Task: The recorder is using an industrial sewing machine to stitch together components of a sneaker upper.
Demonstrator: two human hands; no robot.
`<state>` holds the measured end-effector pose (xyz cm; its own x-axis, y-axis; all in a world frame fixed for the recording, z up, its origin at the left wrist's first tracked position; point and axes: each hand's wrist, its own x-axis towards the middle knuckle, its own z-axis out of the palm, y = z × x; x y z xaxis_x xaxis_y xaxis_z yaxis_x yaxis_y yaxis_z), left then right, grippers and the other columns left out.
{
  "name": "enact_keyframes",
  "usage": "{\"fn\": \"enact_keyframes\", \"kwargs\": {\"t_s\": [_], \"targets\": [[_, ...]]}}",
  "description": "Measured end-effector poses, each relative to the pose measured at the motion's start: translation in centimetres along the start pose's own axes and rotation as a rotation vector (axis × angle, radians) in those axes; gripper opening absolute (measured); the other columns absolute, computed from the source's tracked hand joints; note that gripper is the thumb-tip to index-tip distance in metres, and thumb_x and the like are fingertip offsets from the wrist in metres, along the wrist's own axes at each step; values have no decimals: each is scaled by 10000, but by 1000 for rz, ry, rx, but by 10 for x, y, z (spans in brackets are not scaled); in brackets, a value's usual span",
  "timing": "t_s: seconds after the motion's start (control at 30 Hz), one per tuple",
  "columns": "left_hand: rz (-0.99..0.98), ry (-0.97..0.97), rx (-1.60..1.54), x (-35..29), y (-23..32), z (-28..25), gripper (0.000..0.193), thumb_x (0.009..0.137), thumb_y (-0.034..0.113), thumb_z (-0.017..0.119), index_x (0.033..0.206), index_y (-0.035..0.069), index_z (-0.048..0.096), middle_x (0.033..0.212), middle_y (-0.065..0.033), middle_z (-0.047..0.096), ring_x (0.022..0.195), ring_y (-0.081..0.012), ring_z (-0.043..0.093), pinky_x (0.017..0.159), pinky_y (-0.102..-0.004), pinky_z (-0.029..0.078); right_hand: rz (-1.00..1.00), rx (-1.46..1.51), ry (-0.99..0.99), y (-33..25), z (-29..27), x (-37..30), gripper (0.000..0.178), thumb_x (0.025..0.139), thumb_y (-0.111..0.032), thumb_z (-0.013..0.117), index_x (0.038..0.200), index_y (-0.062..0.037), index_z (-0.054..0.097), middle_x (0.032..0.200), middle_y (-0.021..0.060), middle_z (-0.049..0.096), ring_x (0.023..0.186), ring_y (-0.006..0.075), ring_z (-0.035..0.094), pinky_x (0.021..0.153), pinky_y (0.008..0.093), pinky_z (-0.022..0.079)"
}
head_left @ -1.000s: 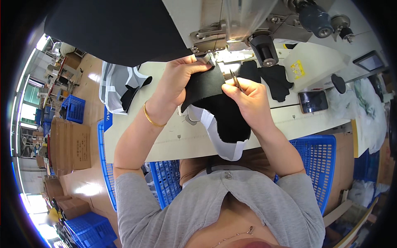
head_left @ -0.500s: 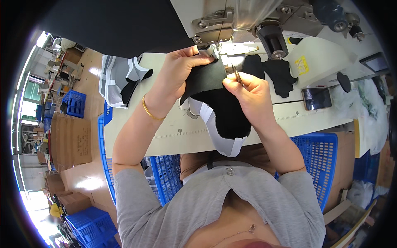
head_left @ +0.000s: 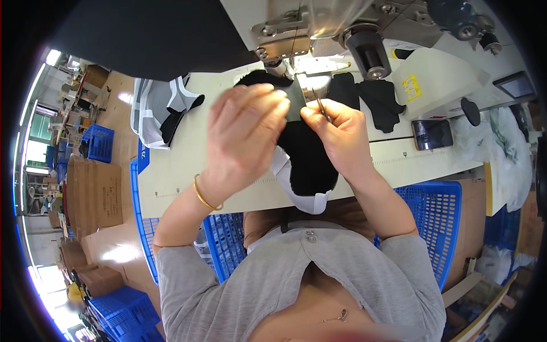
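Observation:
A black fabric piece with white edging lies under the needle area of a sewing machine and reaches toward the table's near edge. My left hand is over the left part of the fabric, its fingers stretched out and slightly blurred. Whether those fingertips touch the cloth I cannot tell. Dark, slim tweezers are pinched in my right hand, their points up toward the lit needle area. That hand sits at the right edge of the fabric.
Grey-and-white fabric pieces lie at the left of the white table. Black pieces lie right of the needle, with a phone-like dark device beyond. Blue baskets stand below the table's near edge.
My left hand has let go of the fabric near the needle and moved back toward me, its fingers now straightened. The right hand still holds the tweezers in nearly the same place.

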<state>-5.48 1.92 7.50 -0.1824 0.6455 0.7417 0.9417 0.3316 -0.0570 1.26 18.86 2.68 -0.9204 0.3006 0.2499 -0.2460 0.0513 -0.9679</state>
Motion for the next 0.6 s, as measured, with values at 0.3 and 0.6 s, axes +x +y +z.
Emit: {"fn": "enact_keyframes", "kwargs": {"t_s": [0.3,0.6], "targets": [[-19,-111,-4,-10,10,2,282,700,49,705,979,11,705,1097,-64,692,1081,-212,624,1064,-440,378,121,224,-5,1,7,-9,130,923,-90,641,957,28,681,732,-73,569,652,-10,430,546,176,336],[-23,-149,18,-8,5,-1,263,795,49,677,1057,32,701,1138,-59,687,1097,-204,625,1080,-442,286,114,276,8,-2,11,-15,177,908,-80,644,1037,35,680,765,-67,589,666,-11,454,561,169,354]]}}
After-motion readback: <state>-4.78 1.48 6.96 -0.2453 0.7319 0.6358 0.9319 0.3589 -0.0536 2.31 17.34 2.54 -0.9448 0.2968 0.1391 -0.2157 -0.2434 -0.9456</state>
